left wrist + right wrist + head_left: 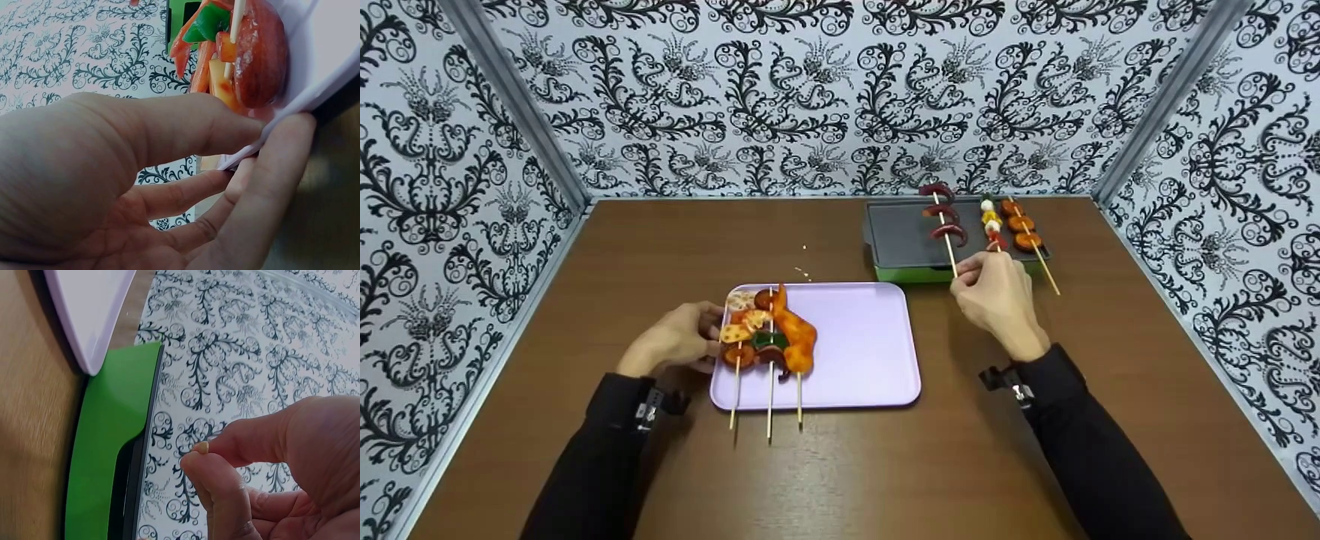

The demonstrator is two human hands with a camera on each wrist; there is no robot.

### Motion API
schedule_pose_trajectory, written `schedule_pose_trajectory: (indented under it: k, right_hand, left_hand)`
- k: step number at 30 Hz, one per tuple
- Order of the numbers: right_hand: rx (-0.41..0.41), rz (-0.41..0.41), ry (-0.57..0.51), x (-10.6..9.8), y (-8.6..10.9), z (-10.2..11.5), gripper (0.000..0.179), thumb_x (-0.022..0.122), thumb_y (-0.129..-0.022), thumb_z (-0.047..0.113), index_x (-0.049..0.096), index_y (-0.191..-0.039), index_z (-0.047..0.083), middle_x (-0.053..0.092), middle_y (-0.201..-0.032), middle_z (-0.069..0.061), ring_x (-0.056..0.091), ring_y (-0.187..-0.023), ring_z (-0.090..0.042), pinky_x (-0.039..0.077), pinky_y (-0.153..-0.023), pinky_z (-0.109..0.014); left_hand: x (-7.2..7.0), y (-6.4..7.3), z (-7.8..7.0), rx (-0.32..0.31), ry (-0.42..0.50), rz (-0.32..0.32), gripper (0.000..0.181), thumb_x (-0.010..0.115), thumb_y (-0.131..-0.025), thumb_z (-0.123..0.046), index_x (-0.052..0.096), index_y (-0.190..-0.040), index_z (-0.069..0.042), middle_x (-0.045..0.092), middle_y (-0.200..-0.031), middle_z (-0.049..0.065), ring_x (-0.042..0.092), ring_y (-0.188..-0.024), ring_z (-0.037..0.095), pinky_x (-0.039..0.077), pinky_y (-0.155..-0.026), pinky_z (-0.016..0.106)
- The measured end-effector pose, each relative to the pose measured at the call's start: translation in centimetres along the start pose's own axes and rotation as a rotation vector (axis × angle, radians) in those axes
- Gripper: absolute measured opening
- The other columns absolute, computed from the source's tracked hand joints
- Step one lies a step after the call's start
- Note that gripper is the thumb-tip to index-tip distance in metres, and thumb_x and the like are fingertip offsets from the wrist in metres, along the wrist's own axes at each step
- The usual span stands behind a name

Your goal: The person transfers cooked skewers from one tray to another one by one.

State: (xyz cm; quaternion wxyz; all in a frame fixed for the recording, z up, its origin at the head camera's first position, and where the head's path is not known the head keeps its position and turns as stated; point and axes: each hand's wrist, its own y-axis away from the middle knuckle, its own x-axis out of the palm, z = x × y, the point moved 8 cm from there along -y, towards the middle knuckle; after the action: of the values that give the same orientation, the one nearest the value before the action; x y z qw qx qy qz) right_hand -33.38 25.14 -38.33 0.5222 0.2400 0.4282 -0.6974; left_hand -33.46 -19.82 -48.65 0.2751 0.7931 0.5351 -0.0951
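My right hand [997,296] pinches, between thumb and fingers, the lower stick end of a skewer [941,212] with dark red curved pieces. The skewer tilts over the left part of a grill [896,240] with a dark plate and green base. In the right wrist view the stick's tip [201,447] shows between thumb and forefinger. My left hand [679,341] holds the left rim of a lilac tray [862,345]; in the left wrist view the thumb [214,126] lies on the rim, fingers beneath. Three food skewers lie on the tray's left half, sticks past its front edge.
On the grill's right side lie a skewer with white, yellow and red pieces [990,216] and one with orange-brown round slices [1025,240], its stick over the front edge. Small pale crumbs [802,271] dot the brown table [720,232]. Patterned walls [840,97] enclose the table.
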Motion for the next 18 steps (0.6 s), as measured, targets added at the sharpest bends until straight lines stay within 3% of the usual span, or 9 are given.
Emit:
schedule_pose_trajectory:
  k: [18]
  right_hand:
    - [-0.033,0.098,-0.106,1.6,3.0,2.4,0.010,0.070,-0.083,0.017,0.073,-0.091,0.013,0.069,-0.073,0.005,0.064,-0.065,-0.015,0.052,-0.067,-0.038]
  left_hand:
    - [-0.1,0.0,0.0,-0.002,-0.003,-0.002,0.061,0.068,-0.090,0.009,0.044,-0.146,0.001,0.059,-0.118,0.025,0.068,-0.092,0.033,0.065,-0.072,0.042]
